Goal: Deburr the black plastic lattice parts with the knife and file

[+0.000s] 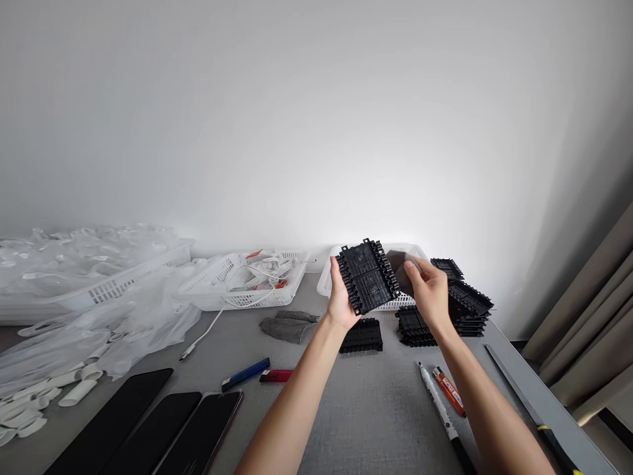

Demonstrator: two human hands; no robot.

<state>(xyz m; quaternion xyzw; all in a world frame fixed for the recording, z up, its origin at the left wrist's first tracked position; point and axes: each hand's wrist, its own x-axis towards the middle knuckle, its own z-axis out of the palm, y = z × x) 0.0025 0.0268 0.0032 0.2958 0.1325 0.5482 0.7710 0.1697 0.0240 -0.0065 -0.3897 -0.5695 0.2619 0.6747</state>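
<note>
My left hand point(340, 298) is closed on a black plastic panel point(370, 277) with rows of small teeth along its sides, held up tilted above the table. In my right hand point(426, 285), a thin dark grey cloth point(399, 265) is pinched between thumb and fingers beside the panel's right edge. Whether the cloth touches the panel I cannot tell. Below lies another black toothed panel point(363, 335), with a small stack of panels point(416, 326) under my right wrist. A taller stack of black panels point(469, 309) stands further right. Behind both hands is a white basket point(324, 280).
Grey cloths point(289, 328), a blue lighter point(246, 374), a red lighter point(275, 376) and phones point(198, 435) lie left. A marker point(438, 402), an orange lighter point(449, 390) and a long blade point(514, 386) lie right. A basket with cables point(267, 300) stands behind, plastic bags point(89, 264) far left.
</note>
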